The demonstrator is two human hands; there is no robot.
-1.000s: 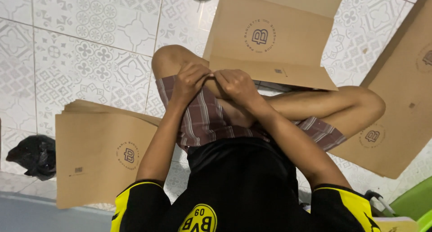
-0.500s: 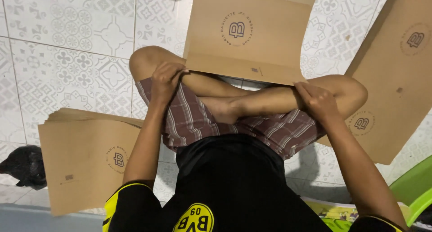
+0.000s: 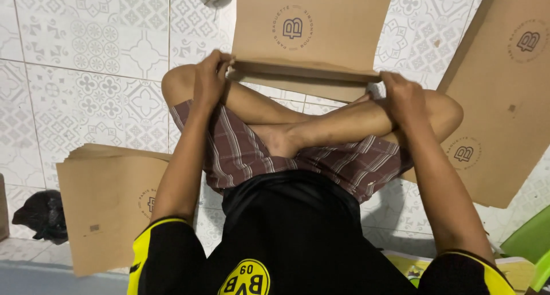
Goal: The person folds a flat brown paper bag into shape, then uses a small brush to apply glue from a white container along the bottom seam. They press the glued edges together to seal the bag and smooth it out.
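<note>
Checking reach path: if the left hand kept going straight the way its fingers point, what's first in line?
The left hand already touches the folded brown cardboard sheet at its near left corner; that sheet comes first, then patterned white floor tile, though depth is unclear.

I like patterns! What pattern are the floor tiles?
White floor tiles with grey flowery ornaments, seen in the head view.

Two hands, the left hand and right hand, one folded cardboard sheet, one flat cardboard stack, one large cardboard sheet, and one black bag.
</note>
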